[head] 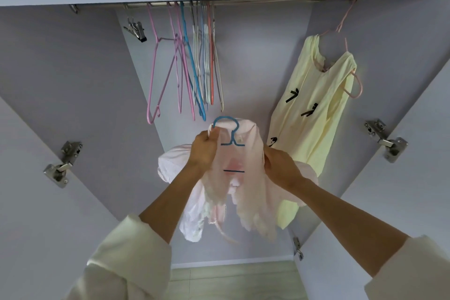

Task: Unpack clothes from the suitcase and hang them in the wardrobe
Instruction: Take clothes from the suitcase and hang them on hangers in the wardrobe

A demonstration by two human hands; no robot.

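Note:
A pale pink lace-edged blouse (246, 192) sits on a blue hanger (226, 121), held up in front of the open wardrobe. My left hand (203, 151) grips the blouse's collar beside the hanger's hook. My right hand (280, 165) pinches the blouse's right shoulder. A yellow dress (309, 109) with black bows hangs on a pink hanger (350, 85) from the rail (267, 2) at the right. The suitcase is out of view.
Several empty hangers (192, 66) in pink, blue and white hang from the rail at centre left, beside a metal clip hanger (135, 28). Both wardrobe doors stand open, with hinges (60, 165) at the left and hinges (386, 140) at the right. The wardrobe floor (231, 280) is pale wood.

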